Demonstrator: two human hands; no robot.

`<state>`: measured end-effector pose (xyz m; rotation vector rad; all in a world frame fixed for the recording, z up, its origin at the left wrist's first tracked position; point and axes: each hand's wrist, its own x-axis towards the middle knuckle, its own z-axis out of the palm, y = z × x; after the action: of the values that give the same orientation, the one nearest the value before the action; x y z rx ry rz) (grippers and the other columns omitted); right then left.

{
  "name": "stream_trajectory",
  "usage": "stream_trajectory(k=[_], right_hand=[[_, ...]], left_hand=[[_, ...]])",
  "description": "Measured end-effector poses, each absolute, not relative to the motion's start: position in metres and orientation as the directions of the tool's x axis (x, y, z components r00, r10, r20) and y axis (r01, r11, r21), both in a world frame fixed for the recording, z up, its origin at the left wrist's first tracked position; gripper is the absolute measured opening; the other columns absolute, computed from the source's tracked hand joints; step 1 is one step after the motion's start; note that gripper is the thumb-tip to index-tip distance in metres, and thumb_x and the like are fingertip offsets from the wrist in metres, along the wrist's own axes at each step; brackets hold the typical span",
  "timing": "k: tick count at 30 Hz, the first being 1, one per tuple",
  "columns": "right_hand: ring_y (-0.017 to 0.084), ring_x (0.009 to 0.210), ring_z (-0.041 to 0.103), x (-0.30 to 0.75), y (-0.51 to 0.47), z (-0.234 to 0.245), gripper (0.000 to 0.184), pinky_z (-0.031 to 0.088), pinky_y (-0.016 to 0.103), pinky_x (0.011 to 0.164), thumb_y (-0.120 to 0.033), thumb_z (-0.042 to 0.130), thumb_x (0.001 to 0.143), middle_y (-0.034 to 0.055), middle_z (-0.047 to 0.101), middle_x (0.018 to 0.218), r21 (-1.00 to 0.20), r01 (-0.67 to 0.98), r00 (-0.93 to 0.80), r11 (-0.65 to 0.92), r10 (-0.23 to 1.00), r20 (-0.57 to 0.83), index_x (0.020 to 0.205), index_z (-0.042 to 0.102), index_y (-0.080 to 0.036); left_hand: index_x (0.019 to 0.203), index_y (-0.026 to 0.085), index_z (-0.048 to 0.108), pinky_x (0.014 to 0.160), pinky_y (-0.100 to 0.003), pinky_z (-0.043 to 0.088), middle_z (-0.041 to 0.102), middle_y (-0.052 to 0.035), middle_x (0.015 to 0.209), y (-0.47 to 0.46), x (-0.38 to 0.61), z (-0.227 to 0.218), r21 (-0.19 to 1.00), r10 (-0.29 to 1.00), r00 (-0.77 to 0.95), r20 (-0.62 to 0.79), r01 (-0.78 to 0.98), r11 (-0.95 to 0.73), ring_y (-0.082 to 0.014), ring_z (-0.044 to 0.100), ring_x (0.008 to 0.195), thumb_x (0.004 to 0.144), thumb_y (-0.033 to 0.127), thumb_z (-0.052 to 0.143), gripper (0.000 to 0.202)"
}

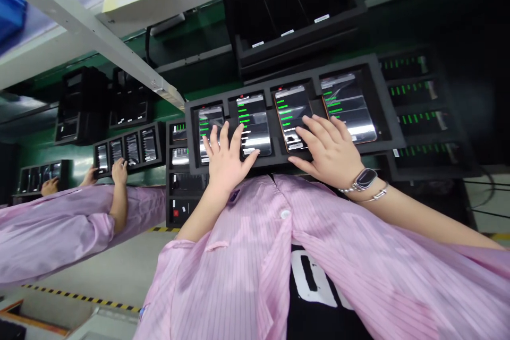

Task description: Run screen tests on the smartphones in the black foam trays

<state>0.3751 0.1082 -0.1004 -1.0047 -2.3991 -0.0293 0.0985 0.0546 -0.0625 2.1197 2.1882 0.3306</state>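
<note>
Fingers point(224, 137) loose on left hand point(226, 167) and right hand point(335, 156), gripping nothing, over mid-frame phones point(255, 117); touch lightly, keep tray point(388, 111) still.

Illumination is uneven, bright on the pink jacket point(231, 276) and dim at far right, with white glare on the phone screens point(255, 122) (strongest near their lower ends), edge stretching and a soft left background.
</note>
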Motion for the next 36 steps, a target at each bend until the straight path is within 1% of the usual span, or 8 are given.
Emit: stream_trajectory(k=[3,7,15,22,27,30,33,36], right_hand=[[0.034,0.149,0.044,0.374,0.108,-0.1,0.07,0.032,0.056,0.125,-0.061,0.057,0.103,0.0172,0.047,0.161,-0.186,0.675,-0.585,0.714,0.671,0.454,0.157,0.047,-0.017],[0.033,0.147,0.046,0.372,0.109,-0.097,0.06,0.025,0.059,0.128,-0.059,0.049,0.107,0.0122,0.059,0.151,-0.197,0.68,-0.61,0.706,0.694,0.382,0.15,0.053,-0.017],[0.041,0.145,0.048,0.42,0.1,-0.081,0.062,0.027,0.069,0.125,-0.061,0.044,0.107,0.0198,0.057,0.15,-0.282,0.779,-0.472,0.56,0.82,0.323,0.147,0.054,-0.016],[0.051,0.147,0.042,0.442,0.093,-0.065,0.087,0.024,0.079,0.122,-0.08,0.02,0.102,0.0178,0.055,0.152,-0.364,0.841,-0.355,0.401,0.916,0.189,0.166,0.038,-0.024],[0.051,0.15,0.038,0.439,0.1,-0.056,0.08,0.026,0.072,0.126,-0.079,0.035,0.102,0.0083,0.047,0.161,-0.42,0.777,-0.409,0.468,0.884,0.227,0.168,0.032,-0.034],[0.05,0.149,0.039,0.422,0.109,-0.056,0.075,0.028,0.073,0.125,-0.072,0.04,0.104,0.0122,0.045,0.161,-0.434,0.722,-0.458,0.539,0.842,0.284,0.168,0.032,-0.033],[0.046,0.153,0.034,0.387,0.12,-0.064,0.07,0.033,0.066,0.125,-0.06,0.051,0.104,0.0219,0.031,0.167,-0.403,0.676,-0.479,0.616,0.784,0.395,0.162,0.04,-0.021],[0.046,0.149,0.037,0.354,0.128,-0.079,0.071,0.028,0.069,0.125,-0.066,0.054,0.101,0.0251,0.036,0.16,-0.31,0.717,-0.482,0.625,0.765,0.428,0.15,0.052,-0.015]], left_hand=[[0.158,0.026,0.051,0.129,-0.073,0.012,0.041,-0.0163,0.169,0.057,0.098,-0.065,0.206,0.993,-0.031,0.11,0.979,0.008,-0.0472,0.025,0.16,0.094,0.065,0.065,0.077],[0.146,0.026,0.063,0.128,-0.076,0.009,0.038,-0.0157,0.17,0.06,0.097,-0.066,0.222,0.996,-0.011,0.092,0.975,-0.009,-0.0488,0.02,0.161,0.094,0.064,0.065,0.064],[0.153,0.019,0.051,0.131,-0.065,0.014,0.04,-0.022,0.167,0.034,0.046,-0.06,0.325,0.932,-0.217,0.289,0.938,0.117,-0.0404,0.028,0.16,0.094,0.067,0.06,0.077],[0.155,0.022,0.049,0.129,-0.064,0.023,0.047,-0.0193,0.163,0.014,0.02,-0.066,0.312,0.943,-0.327,0.06,0.904,0.294,-0.0342,0.042,0.154,0.099,0.057,0.058,0.067],[0.147,0.031,0.062,0.126,-0.073,0.02,0.041,-0.0155,0.168,0.018,0.022,-0.058,0.218,0.952,-0.305,0.01,0.93,0.296,-0.0416,0.035,0.157,0.097,0.061,0.061,0.058],[0.15,0.028,0.059,0.127,-0.072,0.018,0.039,-0.0173,0.169,0.031,0.034,-0.052,0.218,0.963,-0.256,0.079,0.948,0.234,-0.0452,0.027,0.16,0.094,0.072,0.061,0.072],[0.16,0.023,0.046,0.132,-0.065,0.011,0.043,-0.0174,0.167,0.057,0.065,-0.051,0.28,0.986,-0.064,0.152,0.96,0.019,-0.0391,0.03,0.16,0.092,0.08,0.055,0.089],[0.158,0.024,0.049,0.132,-0.065,-0.003,0.049,-0.0149,0.164,0.082,0.101,-0.058,0.272,0.982,0.054,0.179,0.957,-0.103,-0.0372,0.033,0.159,0.093,0.082,0.051,0.087]])
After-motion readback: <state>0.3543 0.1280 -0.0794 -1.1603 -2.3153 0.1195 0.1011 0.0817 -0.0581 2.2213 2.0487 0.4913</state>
